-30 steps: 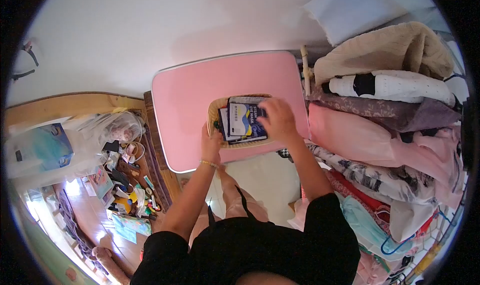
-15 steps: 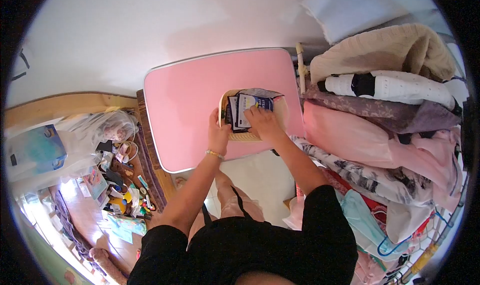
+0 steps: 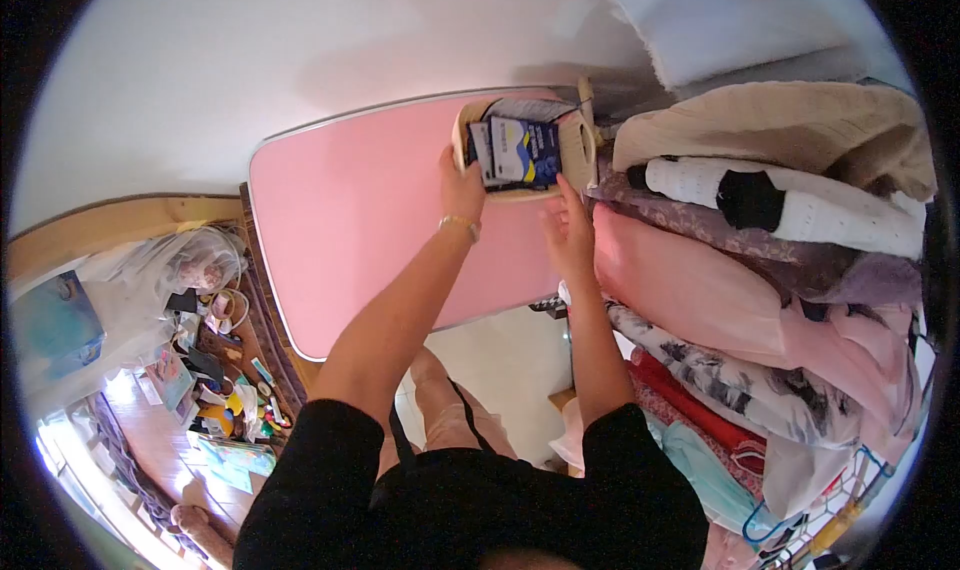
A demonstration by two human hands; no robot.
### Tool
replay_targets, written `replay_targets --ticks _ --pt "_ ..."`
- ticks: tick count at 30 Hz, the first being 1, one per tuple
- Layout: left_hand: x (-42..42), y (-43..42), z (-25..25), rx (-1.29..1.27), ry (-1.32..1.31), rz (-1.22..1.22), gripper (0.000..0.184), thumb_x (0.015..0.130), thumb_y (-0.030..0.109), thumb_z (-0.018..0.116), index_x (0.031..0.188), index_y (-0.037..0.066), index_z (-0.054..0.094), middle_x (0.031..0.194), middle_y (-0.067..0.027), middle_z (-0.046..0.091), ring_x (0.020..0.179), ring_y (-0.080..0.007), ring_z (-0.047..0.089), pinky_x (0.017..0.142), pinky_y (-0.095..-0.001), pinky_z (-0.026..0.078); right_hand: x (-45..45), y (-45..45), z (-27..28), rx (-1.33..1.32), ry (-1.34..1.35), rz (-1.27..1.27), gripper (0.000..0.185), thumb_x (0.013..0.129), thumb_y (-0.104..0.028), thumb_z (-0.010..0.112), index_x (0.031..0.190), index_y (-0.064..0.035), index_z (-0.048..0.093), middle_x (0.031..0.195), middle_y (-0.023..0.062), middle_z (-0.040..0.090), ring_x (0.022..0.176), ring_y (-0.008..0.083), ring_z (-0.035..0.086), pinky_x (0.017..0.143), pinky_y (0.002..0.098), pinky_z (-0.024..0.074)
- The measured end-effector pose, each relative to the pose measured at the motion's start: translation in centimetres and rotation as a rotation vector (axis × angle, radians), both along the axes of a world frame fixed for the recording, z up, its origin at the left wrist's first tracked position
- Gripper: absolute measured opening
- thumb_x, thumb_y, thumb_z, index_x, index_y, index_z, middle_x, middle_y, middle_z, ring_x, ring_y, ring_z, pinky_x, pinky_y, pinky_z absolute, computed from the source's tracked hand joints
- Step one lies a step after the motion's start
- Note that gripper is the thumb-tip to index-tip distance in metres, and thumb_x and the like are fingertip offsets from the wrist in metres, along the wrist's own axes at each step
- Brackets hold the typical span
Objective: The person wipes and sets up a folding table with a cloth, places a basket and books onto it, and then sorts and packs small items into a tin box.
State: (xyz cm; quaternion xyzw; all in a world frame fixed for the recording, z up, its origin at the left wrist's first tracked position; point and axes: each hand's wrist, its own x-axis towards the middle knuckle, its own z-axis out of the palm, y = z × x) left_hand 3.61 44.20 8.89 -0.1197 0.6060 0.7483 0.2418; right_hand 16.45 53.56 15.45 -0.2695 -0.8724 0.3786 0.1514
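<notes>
The left hand point(image 3: 462, 192) grips the left side of the basket point(image 3: 577, 156) at the pink tabletop's point(image 3: 350, 210) far-right corner; the right hand's point(image 3: 572, 238) fingers spread loosely near its front. Lettering on the navy-and-white packets point(image 3: 524, 151) inside is illegible.

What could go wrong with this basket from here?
The basket is close to the right edge of the pink table, so a nudge that way might tip it off. It could also catch on the hanging clothes. With the right hand open, the left hand alone may let it twist.
</notes>
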Motion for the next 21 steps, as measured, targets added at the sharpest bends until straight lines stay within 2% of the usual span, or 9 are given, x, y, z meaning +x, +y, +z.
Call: replay_targets --ticks 2,5,6,9,10,12,15,19,21 --pt "-1.7 2.0 -2.0 -0.093 0.182 -0.033 0.05 0.08 0.012 0.053 0.125 0.0 0.033 0.114 -0.0206 0.049 0.102 -0.0324 0.05 0.088 -0.0351 0.038 -1.2 0.8 -1.5 -0.185 -0.038 -0.026 0.059 0.077 -0.01 0.06 0.131 -0.0113 0.037 0.09 0.0109 0.055 0.078 0.0212 0.054 0.07 0.0293 0.0455" --pt "-4.5 2.9 -2.1 -0.068 0.236 -0.262 0.052 0.078 0.017 0.057 0.123 0.0 0.035 0.116 -0.0214 0.046 0.106 -0.0342 0.047 0.09 -0.0362 0.037 -2.6 2.6 -3.9 -0.055 -0.006 -0.02 0.057 0.078 -0.01 0.059 0.131 -0.0122 0.038 0.089 0.0107 0.054 0.078 0.0204 0.054 0.068 0.0295 0.0456" --pt "-4.6 3.0 -1.2 -0.266 0.294 -0.277 0.052 0.076 0.02 0.06 0.12 0.0 0.038 0.117 -0.022 0.044 0.109 -0.0358 0.043 0.091 -0.0386 0.037 -3.1 2.8 -3.9 0.002 -0.013 -0.034 0.052 0.078 -0.012 0.06 0.126 -0.008 0.043 0.089 0.0116 0.055 0.078 0.0201 0.055 0.068 0.0299 0.0456" --pt "-3.2 3.3 -0.6 -0.466 0.489 -0.06 0.051 0.075 0.02 0.06 0.118 0.0 0.04 0.118 -0.0226 0.042 0.112 -0.0367 0.039 0.09 -0.0401 0.036 -4.2 3.7 -5.2 0.082 0.021 -0.109 0.046 0.078 -0.013 0.061 0.12 -0.0031 0.047 0.086 0.012 0.056 0.078 0.0205 0.055 0.067 0.0305 0.0457" --pt "-3.3 3.2 -1.0 -0.416 0.53 -0.103 0.05 0.075 0.02 0.06 0.117 0.0 0.041 0.116 -0.0227 0.043 0.11 -0.0367 0.041 0.089 -0.0402 0.037 -4.5 4.0 -5.5 0.15 0.014 -0.1 0.045 0.08 -0.021 0.061 0.118 -0.0017 0.048 0.089 0.0119 0.058 0.075 0.0173 0.058 0.068 0.0281 0.0465" --pt "-3.4 3.0 -1.4 -0.312 0.599 -0.183 0.048 0.076 0.019 0.059 0.116 -0.001 0.042 0.113 -0.023 0.046 0.107 -0.0368 0.043 0.089 -0.0404 0.037 -5.2 4.3 -5.7 0.112 -0.024 -0.164 0.044 0.079 -0.023 0.062 0.116 -0.0009 0.05 0.086 0.0114 0.059 0.074 0.0169 0.058 0.067 0.0278 0.0465" --pt "-5.5 2.0 -1.8 -0.081 0.455 -0.327 0.048 0.077 0.018 0.057 0.118 -0.002 0.04 0.109 -0.0236 0.05 0.102 -0.0372 0.048 0.088 -0.0402 0.039 -5.9 4.6 -5.6 0.097 -0.081 -0.197 0.042 0.079 -0.025 0.063 0.112 -0.0018 0.053 0.081 0.0101 0.061 0.072 0.0163 0.058 0.067 0.0274 0.0464" --pt "-5.3 -0.9 -1.2 -0.148 0.284 -0.262 0.053 0.081 0.02 0.054 0.126 -0.001 0.036 0.115 -0.019 0.053 0.106 -0.0286 0.051 0.09 -0.0361 0.04 -5.7 5.0 -6.2 0.197 -0.066 -0.188 0.04 0.078 -0.025 0.064 0.111 -0.0046 0.055 0.081 0.0081 0.062 0.072 0.0156 0.058 0.066 0.0273 0.0465" --pt "-4.6 -4.3 -2.9 -0.087 0.35 -0.149 0.045 0.083 0.017 0.052 0.123 -0.001 0.042 0.112 -0.0176 0.055 0.104 -0.0252 0.053 0.089 -0.0336 0.041 -5.2 5.2 -7.0 0.008 -0.048 -0.158 0.038 0.078 -0.023 0.064 0.112 -0.0075 0.055 0.086 0.0071 0.061 0.071 0.0146 0.057 0.065 0.0272 0.0465"
